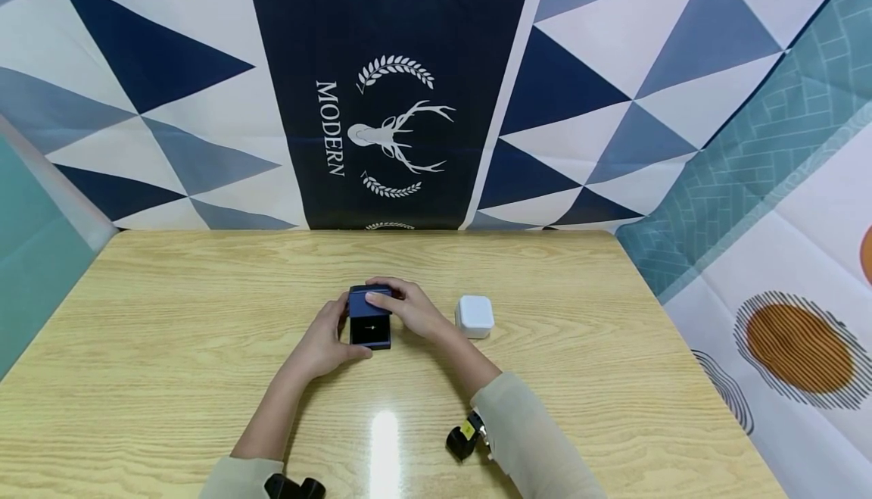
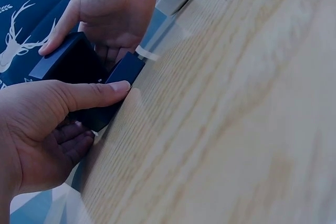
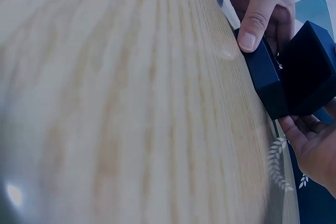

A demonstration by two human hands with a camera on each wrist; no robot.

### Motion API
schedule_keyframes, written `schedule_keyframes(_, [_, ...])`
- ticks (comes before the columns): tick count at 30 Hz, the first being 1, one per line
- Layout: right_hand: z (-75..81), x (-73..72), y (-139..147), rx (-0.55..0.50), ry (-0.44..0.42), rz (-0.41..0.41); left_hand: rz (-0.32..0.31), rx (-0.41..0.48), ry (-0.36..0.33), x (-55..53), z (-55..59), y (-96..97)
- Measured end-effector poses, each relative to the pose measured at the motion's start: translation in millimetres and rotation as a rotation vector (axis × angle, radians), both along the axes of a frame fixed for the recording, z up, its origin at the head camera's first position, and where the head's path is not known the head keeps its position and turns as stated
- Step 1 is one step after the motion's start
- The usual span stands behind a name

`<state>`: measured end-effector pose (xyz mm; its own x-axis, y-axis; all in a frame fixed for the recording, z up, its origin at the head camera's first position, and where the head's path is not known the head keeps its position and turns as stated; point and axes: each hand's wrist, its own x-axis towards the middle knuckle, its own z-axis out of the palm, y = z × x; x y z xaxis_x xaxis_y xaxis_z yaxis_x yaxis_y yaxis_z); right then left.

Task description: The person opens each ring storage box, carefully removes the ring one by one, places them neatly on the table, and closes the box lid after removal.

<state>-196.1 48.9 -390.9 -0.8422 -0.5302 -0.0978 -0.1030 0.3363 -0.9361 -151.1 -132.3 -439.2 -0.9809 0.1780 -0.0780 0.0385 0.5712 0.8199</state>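
A dark blue ring box stands on the wooden table with its hinged lid partly raised. Inside, against the black lining, a small shiny ring shows. My left hand grips the base from the left, its thumb across the front edge, as the left wrist view also shows. From the right, my right hand holds the lid, thumb on its outer face and other fingers around the back and side. In the right wrist view the lid tilts up from the base.
A white rounded box stands on the table just right of my right hand. The wooden table ends at a patterned cloth behind. Black wrist devices sit at both sleeves.
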Motion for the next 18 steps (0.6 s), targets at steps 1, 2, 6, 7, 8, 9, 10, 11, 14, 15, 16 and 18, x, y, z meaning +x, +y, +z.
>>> schedule_keyframes(1, [0.0, 0.0, -0.1, -0.001, -0.001, -0.002, 0.0, -0.001, 0.002, -0.2, -0.1, 0.0])
schedule_keyframes(2, [0.0, 0.0, -0.1, -0.003, -0.003, -0.004, 0.001, 0.0, 0.002, -0.4, -0.2, 0.0])
schedule_keyframes(6, [-0.6, -0.3, -0.2, -0.006, -0.005, -0.008, -0.001, 0.006, 0.0, -0.5, -0.5, 0.1])
schedule_keyframes(7, [-0.8, -0.3, -0.2, -0.005, -0.003, -0.009, 0.0, 0.006, 0.001, -0.4, -0.5, 0.2])
schedule_keyframes(8, [-1.0, -0.4, -0.2, -0.004, -0.002, -0.011, 0.0, 0.007, 0.0, -0.3, -0.6, 0.1])
schedule_keyframes(9, [-1.2, -0.4, -0.3, -0.003, -0.001, -0.012, 0.0, 0.007, 0.0, -0.2, -0.5, 0.1])
schedule_keyframes(10, [-1.3, -0.3, -0.4, -0.003, -0.002, -0.013, 0.0, 0.008, 0.001, -0.1, -0.5, 0.2])
schedule_keyframes(11, [-1.4, -0.3, -0.5, -0.002, -0.002, -0.015, -0.001, 0.007, 0.001, -0.1, -0.5, 0.3])
schedule_keyframes(14, [-1.5, 0.0, -0.7, -0.005, -0.005, -0.02, 0.0, 0.01, -0.002, 0.5, -0.2, 0.4])
schedule_keyframes(15, [-1.5, 0.1, -0.7, -0.006, -0.006, -0.02, 0.0, 0.01, -0.003, 0.5, -0.1, 0.4])
schedule_keyframes(16, [-1.4, 0.3, -0.7, -0.007, -0.008, -0.022, 0.001, 0.01, -0.004, 0.4, 0.1, 0.4])
schedule_keyframes(18, [-1.6, 0.3, -0.8, -0.008, -0.009, -0.023, 0.003, 0.006, -0.005, 0.6, 0.6, 0.0])
